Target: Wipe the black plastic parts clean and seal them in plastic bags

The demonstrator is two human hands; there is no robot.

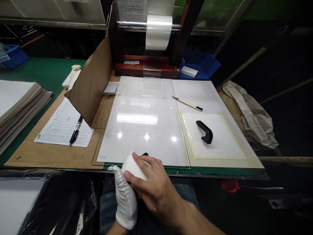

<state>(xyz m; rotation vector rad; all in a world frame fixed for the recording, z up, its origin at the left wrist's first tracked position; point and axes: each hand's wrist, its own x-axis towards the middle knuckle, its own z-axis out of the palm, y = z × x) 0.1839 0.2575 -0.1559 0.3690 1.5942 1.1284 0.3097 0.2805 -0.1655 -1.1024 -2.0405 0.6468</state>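
My left hand [126, 199], in a white glove, is closed at the table's front edge around a mostly hidden black part [145, 154]; only a small tip shows past my fingers. My bare right hand [156, 182] presses a folded white cloth [134, 168] against that part, thumb and fingers bent over it. A black curved handle [206, 132] lies on a pale square pad [220, 150] to the right. Beyond it rests a craft knife [188, 103] with a cream handle.
A glass sheet over white paper [141, 98] covers the middle. Left are a cardboard divider [94, 75], a form [61, 130], a pen [76, 130] and a paper stack [17, 101]. At the back, a film roll [158, 32] hangs beside a blue bin [202, 63].
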